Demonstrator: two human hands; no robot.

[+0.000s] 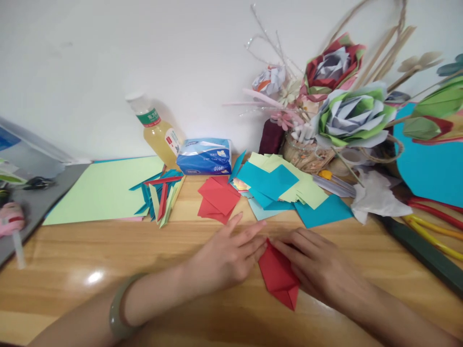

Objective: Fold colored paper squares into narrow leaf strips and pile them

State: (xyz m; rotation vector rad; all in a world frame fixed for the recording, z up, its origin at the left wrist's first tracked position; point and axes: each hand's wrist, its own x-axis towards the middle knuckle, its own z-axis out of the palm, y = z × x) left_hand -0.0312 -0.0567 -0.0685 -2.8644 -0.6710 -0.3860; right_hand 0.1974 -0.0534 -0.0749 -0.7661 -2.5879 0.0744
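A folded piece of red paper (pixel 279 277) lies on the wooden table in front of me, its narrow tip pointing away and a creased flap at its near end. My left hand (pixel 231 250) touches the upper left edge near that tip with thumb and index finger, while its outer fingers spread outward. Along the upper right edge, my right hand (pixel 318 258) has its bent fingers on the same paper; its thumb is mostly hidden. Just beyond my left fingers rests a small stack of red paper squares (pixel 219 197).
Behind are folded paper strips (pixel 162 195), light green sheets (pixel 104 190), blue and green squares (pixel 269 180), a tissue pack (pixel 204 156) and a tilted drink bottle (pixel 159 137). Paper flowers (pixel 354 115) stand back right. Scissors-like yellow handles (pixel 434 236) and a pink glue gun (pixel 11 219) flank the table.
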